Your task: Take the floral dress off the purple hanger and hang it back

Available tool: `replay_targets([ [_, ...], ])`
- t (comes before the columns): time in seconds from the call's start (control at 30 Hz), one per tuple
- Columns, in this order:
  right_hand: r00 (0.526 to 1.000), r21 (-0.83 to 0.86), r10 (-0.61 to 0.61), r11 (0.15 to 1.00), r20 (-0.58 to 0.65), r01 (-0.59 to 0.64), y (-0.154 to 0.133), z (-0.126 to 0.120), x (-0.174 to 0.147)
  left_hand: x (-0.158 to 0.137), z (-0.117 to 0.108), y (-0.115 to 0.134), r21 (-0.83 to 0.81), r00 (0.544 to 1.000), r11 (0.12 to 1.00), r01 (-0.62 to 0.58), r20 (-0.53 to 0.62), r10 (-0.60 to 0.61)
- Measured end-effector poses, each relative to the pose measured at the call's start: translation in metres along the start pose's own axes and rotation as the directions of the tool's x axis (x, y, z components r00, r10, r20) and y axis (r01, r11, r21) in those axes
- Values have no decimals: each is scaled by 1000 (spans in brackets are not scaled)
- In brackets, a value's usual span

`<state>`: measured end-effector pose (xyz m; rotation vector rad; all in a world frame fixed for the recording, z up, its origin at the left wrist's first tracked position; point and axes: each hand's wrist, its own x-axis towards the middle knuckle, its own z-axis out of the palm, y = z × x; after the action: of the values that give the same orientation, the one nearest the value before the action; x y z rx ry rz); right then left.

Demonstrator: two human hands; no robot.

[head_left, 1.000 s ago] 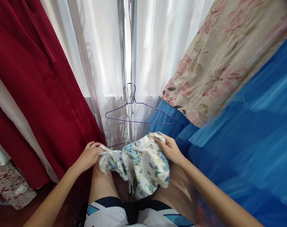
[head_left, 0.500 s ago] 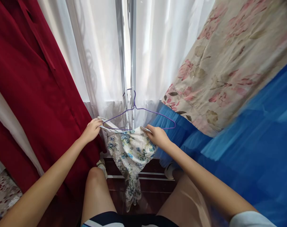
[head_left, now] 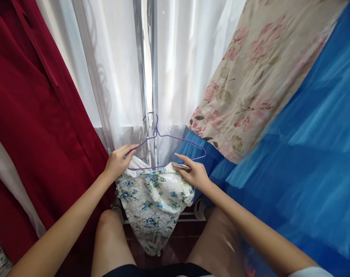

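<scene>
A purple wire clothes hanger (head_left: 156, 130) stands out before me, its hook upward. My left hand (head_left: 118, 161) is closed around the hanger's left corner, with the garment's white edge just beneath the fingers. From the hanger's lower bar droops a white garment with blue and yellow-green flowers (head_left: 151, 207), narrowing to a point between my knees. My right hand (head_left: 194, 174) pinches the garment's upper right edge, its index finger stretched toward the hanger's lower bar. The right corner of the hanger sticks out bare beyond that edge.
White sheer curtains (head_left: 180, 69) and a pale metal upright (head_left: 154, 57) are straight ahead. Dark red cloth (head_left: 47, 127) hangs at left. A beige floral cloth (head_left: 235, 96) and layered blue tulle (head_left: 302, 173) hang at right. Below is a dark reddish floor (head_left: 175, 250).
My left hand has shifted from the garment's edge onto the hanger's left corner. The garment has spread wider, and the right index finger has extended. The view has turned slightly right.
</scene>
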<state>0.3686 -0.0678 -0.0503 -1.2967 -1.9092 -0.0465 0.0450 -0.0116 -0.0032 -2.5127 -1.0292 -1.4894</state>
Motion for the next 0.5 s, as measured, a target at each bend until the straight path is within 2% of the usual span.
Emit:
replay_targets([
  [0.07,997,-68,-1,998,-74,-4,8,-12,-4,-1,-1,-2,-2,1000,1000,2,7,-2],
  [0.17,993,-154,-28,988,-116,10,20,-29,0,0,-3,-1,2,1000,1000,10,14,-10],
  [0.37,996,-284,9,958,-89,-34,32,-54,38,1,-11,8,72,998,997,35,43,-38],
  [0.43,999,-212,28,977,-39,-36,31,-65,51,3,-14,7,120,997,991,59,48,-65],
  [0.5,994,-7,74,997,82,-74,28,-77,60,7,-15,1,146,994,985,95,41,-102],
])
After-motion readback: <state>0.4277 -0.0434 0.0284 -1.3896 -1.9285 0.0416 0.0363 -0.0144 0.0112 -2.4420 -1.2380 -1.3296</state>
